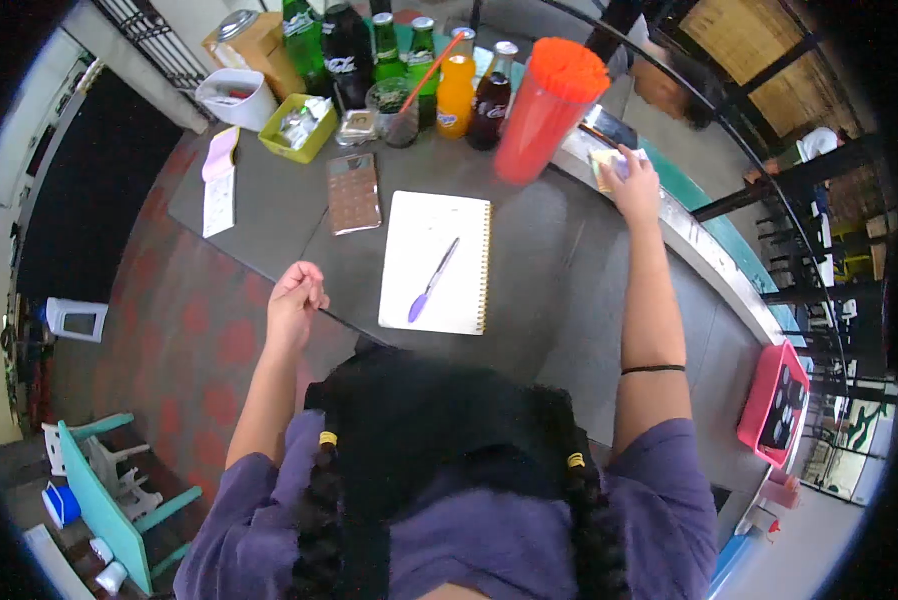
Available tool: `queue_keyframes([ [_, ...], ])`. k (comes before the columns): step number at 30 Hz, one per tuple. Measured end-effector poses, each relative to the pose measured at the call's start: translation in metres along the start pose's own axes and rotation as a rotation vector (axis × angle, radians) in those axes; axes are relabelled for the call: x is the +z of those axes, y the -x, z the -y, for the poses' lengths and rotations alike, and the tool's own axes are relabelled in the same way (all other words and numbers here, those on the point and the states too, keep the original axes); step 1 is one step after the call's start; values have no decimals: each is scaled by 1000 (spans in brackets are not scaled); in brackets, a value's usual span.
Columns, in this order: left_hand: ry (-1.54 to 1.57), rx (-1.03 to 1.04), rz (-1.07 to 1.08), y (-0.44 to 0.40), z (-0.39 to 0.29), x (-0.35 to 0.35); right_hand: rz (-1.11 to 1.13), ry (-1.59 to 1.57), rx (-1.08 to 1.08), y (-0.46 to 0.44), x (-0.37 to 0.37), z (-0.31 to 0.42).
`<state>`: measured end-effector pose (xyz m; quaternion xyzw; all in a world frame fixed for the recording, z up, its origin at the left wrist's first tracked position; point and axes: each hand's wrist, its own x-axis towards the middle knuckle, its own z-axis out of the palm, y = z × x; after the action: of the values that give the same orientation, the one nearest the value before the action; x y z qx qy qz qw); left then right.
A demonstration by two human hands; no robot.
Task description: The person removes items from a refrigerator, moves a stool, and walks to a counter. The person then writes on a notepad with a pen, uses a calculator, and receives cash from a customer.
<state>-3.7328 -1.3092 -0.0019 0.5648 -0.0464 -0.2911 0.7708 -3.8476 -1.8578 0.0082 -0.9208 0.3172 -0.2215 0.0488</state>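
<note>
My right hand reaches to the metal ledge at the counter's right side, its fingers closed on what look like folded banknotes. A dark, phone-like object lies just beyond them. My left hand hovers by the counter's near left edge, fingers curled in with nothing visible in them. Between my hands a spiral notebook lies open, a purple-and-clear pen resting aslant on its page. Left of the notebook is a brown calculator; farther left lies a small pad with a pink flap.
A tall red container of straws stands near the ledge. Along the back are soda bottles, a glass, a yellow-green basket and a white bin. A pink basket sits at right. Beyond the black bars is a person.
</note>
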Motion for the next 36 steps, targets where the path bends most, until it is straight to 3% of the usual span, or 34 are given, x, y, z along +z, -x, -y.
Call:
queue_keyframes([
  [4, -161, -29, -128, 8, 2, 8, 140, 96, 53, -20, 7, -12],
  [8, -265, 12, -68, 11, 7, 1, 281, -74, 40, -47, 30, -53],
  [11, -254, 15, -26, 9, 18, -13, 420, -129, 241, -51, 14, -39],
  [14, -311, -30, -55, 13, 12, -18, 313, -139, 144, -57, 25, -56],
  [24, -395, 102, -113, 5, -4, -41, 61, 108, -2, -35, 19, -30],
  [26, -411, 113, -101, -1, -8, -48, 8, 34, 5, -25, 1, -19],
  [29, -774, 417, -52, -13, -22, -49, -38, 66, -32, -9, -28, 1],
  [32, -959, 487, 55, -15, -51, -25, -4, -26, -33, 27, -70, 44],
  [36, -1058, 686, 368, -27, -77, 16, 137, -122, -128, 86, -115, 148],
])
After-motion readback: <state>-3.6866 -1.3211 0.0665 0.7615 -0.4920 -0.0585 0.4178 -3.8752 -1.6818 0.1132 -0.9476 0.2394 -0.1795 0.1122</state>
